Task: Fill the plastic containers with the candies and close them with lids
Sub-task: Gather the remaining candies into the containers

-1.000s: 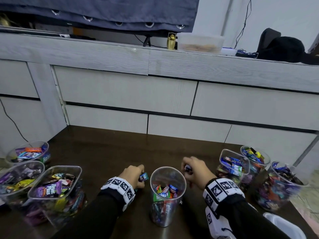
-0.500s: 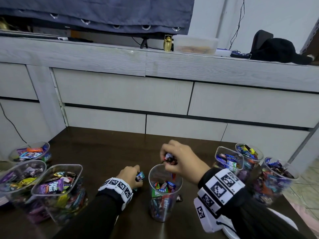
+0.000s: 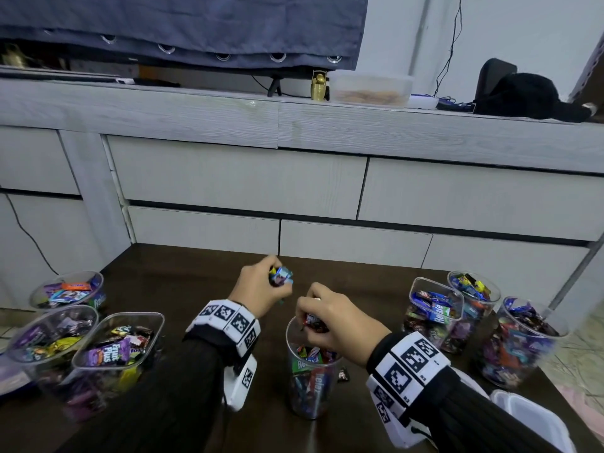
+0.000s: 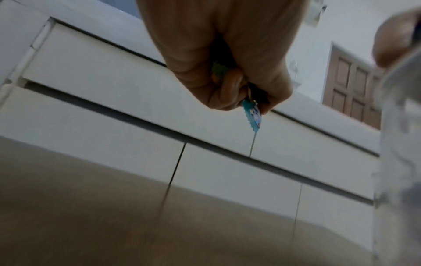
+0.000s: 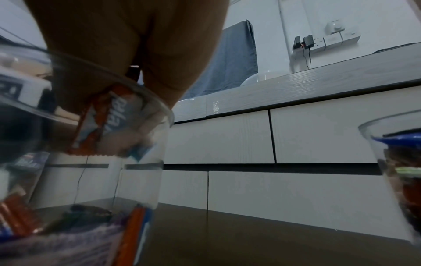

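Dark brown wooden tabletop [image 3: 183,282] is backed by a pale grey drawer unit [image 3: 242,178]. Just below the right hand [image 3: 340,322], a tall clear round plastic container [image 3: 310,380] stands approx. half full of mixed wrapped candies. Right fingers are curled round an orange-and-white wrapped candy [image 5: 107,124], held at the rim, partly inside. The left hand [image 3: 261,289], up and to the left of the right hand and beyond the container, is clenched on a blue-wrapped candy [image 4: 252,117] plus others. Further clear filled containers [image 3: 434,308] sit well right of the right hand, and more [image 3: 117,348] well left of the left hand. One loose dark candy [image 3: 342,376] lies beside the container base. Candies are judged light, crinkly, slippery w/ foil wrap; best pinched at the body, not the wrapper tails. Container is likely light and tippable; it should be steadied at mid-wall.
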Action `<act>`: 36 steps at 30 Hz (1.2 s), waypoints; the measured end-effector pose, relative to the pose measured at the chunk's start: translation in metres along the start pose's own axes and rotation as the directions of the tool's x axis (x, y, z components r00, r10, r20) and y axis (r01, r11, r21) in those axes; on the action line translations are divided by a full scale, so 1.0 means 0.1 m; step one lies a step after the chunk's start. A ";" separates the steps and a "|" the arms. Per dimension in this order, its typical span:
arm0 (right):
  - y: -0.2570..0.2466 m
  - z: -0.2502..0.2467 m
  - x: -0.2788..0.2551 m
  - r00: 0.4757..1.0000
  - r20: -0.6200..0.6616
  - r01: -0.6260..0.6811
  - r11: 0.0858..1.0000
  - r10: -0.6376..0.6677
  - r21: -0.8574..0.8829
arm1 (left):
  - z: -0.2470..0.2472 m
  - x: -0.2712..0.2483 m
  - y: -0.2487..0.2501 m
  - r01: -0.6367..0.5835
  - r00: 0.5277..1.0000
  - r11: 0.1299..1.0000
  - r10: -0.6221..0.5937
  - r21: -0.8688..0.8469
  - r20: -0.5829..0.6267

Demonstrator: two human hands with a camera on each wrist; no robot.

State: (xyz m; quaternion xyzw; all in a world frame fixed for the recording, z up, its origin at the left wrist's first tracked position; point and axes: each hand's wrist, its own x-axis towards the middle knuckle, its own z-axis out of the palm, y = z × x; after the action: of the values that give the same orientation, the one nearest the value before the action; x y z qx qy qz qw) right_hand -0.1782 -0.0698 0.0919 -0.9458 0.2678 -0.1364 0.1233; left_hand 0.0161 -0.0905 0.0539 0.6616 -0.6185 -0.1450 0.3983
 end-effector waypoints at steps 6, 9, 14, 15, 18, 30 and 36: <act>0.05 0.03 -0.02 0.999 0.015 0.037 0.999 -0.037 0.010 | -0.13 0.12 0.38 -0.158 0.983 0.987 0.155 -0.033 -0.094; 0.08 0.04 -0.03 0.998 0.031 0.062 0.998 -0.063 0.034 | -0.14 0.10 0.47 -0.195 0.979 0.979 0.190 -0.058 -0.079; 0.15 0.04 -0.09 0.998 -0.020 0.066 0.991 -0.064 0.116 | -0.16 0.05 0.55 -0.232 0.972 0.967 0.229 -0.106 -0.045; 0.15 0.03 -0.11 0.996 -0.056 0.078 0.988 -0.071 0.132 | -0.17 0.04 0.57 -0.238 0.971 0.965 0.235 -0.110 -0.038; 0.19 0.01 -0.19 0.975 -0.215 0.107 0.976 -0.064 0.192 | -0.20 0.00 0.62 -0.245 0.969 0.961 0.246 -0.128 -0.006; 0.47 0.33 -0.44 0.963 0.096 -0.259 0.770 0.251 0.583 | 0.07 -0.41 0.60 -0.438 0.841 0.891 0.453 -0.120 0.298; 0.42 0.40 -0.41 0.965 0.080 -0.245 0.744 0.250 0.622 | 0.12 -0.44 0.59 -0.612 0.729 0.788 0.528 0.069 0.436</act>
State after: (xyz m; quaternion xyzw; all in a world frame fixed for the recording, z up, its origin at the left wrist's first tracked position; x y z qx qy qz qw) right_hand -0.2186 -0.0761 0.0340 -0.8060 0.3305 -0.2039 0.4467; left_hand -0.0416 -0.0489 0.0749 0.4329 -0.8708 -0.0791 0.2192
